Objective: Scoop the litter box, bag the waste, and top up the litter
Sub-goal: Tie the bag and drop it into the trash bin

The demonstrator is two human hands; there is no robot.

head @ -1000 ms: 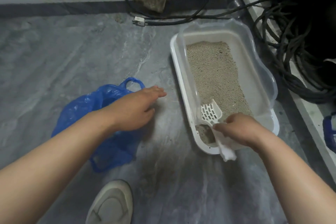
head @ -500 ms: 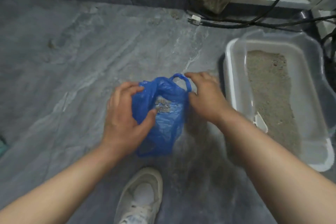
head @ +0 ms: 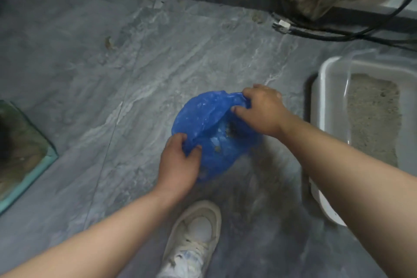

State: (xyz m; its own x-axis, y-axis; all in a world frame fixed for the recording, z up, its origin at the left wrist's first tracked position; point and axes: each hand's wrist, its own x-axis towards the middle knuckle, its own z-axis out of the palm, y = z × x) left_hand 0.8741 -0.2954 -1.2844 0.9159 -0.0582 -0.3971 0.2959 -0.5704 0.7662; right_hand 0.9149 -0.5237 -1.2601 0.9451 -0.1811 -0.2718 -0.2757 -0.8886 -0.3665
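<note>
Since one second ago the right hand [head: 262, 109] has left the scoop in the litter box [head: 325, 106] and come across to the blue bag [head: 207, 124]. Half a second ago both hands were closing on the bag; now both grip its mouth. The left hand [head: 178, 162] pinches the near edge of the plastic between thumb and curled fingers. The right hand pinches the far-right edge, fingers curled over the film. Dark clumps show inside the bag, which rests on the grey floor [head: 112, 88], left of the box and apart from it.

Judgement: scooping has paused and the bagging step is in hand; whether the mouth is being opened or closed cannot be told. Topping up is not yet done.

Clearances: open floor lies left and far of the bag. A white shoe [head: 194, 239] stands just near of it. The box rim bounds the right side. Black cables [head: 338, 36] run along the far wall; a glass-edged object [head: 33, 165] sits at the left edge
</note>
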